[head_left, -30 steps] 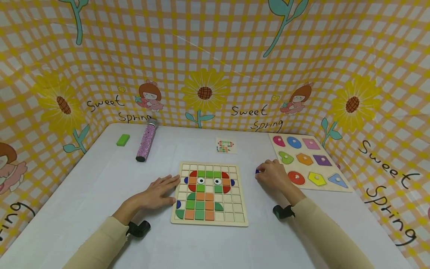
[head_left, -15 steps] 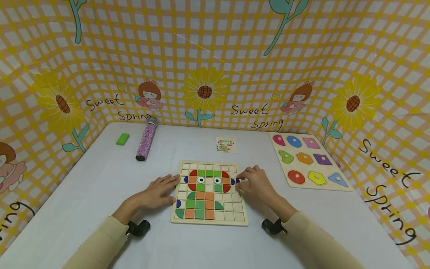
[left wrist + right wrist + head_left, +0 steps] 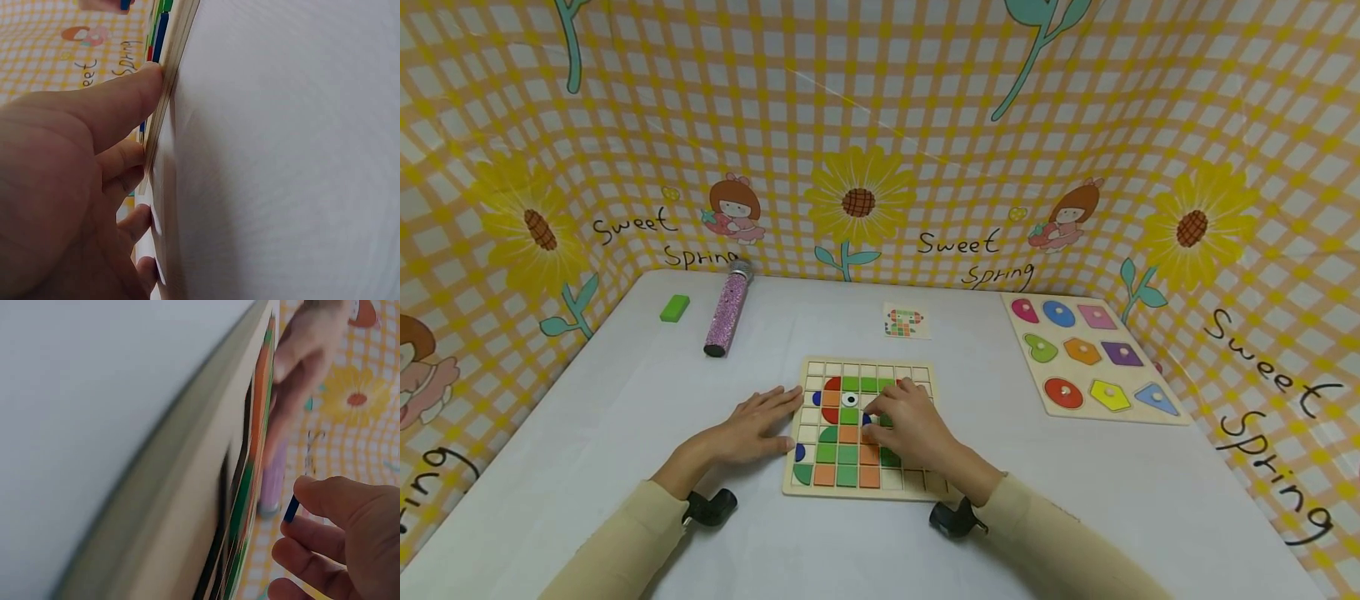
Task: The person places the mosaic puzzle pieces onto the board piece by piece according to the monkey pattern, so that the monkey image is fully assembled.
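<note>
A square wooden mosaic board [image 3: 865, 495] lies on the white table, partly filled with red, green, orange and blue tiles and round eye tiles. Along its left edge rests my left hand [image 3: 741, 432], fingers extended; in the left wrist view the thumb touches the board's side. Over the middle of the board, my right hand [image 3: 917, 429] pinches a small blue tile [image 3: 291, 509] between thumb and index finger. The right wrist view shows this tile held on edge, above the board. The board's right part is hidden under the right hand in the head view.
Behind the board lies a small picture card [image 3: 907, 321]. At the right stands out a wooden shape puzzle [image 3: 1060, 371] with knobbed pieces. A glittery pink microphone [image 3: 727, 312] and a green block [image 3: 675, 308] lie at the back left. Patterned cloth walls surround the table.
My right hand has carried the blue tile leftward, from the table beside the shape puzzle to over the middle of the board. The left hand has stayed at the board's left edge.
</note>
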Tool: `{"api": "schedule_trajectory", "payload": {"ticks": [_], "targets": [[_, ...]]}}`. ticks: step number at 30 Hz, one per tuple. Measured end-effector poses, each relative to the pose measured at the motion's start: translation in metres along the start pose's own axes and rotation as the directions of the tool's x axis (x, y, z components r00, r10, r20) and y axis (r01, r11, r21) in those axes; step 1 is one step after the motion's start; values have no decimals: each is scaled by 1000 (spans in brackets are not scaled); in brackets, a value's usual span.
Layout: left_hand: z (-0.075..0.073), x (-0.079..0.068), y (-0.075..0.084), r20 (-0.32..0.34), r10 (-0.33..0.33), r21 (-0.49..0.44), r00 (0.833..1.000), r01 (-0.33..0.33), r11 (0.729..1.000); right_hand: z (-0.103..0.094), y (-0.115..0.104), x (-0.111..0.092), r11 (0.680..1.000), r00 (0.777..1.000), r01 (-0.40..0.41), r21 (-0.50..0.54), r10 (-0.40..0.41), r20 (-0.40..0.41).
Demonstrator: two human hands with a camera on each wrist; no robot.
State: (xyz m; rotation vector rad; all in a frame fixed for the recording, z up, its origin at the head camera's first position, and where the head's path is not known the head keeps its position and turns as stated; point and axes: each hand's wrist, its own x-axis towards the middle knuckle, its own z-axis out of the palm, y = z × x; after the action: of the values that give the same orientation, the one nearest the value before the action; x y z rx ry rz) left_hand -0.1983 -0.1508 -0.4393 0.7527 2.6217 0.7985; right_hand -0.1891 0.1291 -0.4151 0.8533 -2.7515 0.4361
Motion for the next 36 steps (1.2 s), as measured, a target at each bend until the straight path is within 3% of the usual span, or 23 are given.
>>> {"api": "schedule_trajectory", "payload": {"ticks": [7, 15, 26, 36], "targets": [[-1, 0, -1, 2, 19, 3, 1000, -19, 1000, 13, -32, 17, 999, 996, 51, 16, -52, 71], [-1, 0, -3, -5, 49, 19, 999, -49, 999, 23, -51, 31, 997, 988, 80, -24, -76, 136], [-2, -2, 0, -10, 53, 7, 999, -53, 999, 30, -57, 39, 996, 984, 56, -70, -43, 173], [-1, -2, 0, -8, 52, 23, 999, -51, 998, 25, -51, 30, 996, 986, 78, -36, -72, 148]]}}
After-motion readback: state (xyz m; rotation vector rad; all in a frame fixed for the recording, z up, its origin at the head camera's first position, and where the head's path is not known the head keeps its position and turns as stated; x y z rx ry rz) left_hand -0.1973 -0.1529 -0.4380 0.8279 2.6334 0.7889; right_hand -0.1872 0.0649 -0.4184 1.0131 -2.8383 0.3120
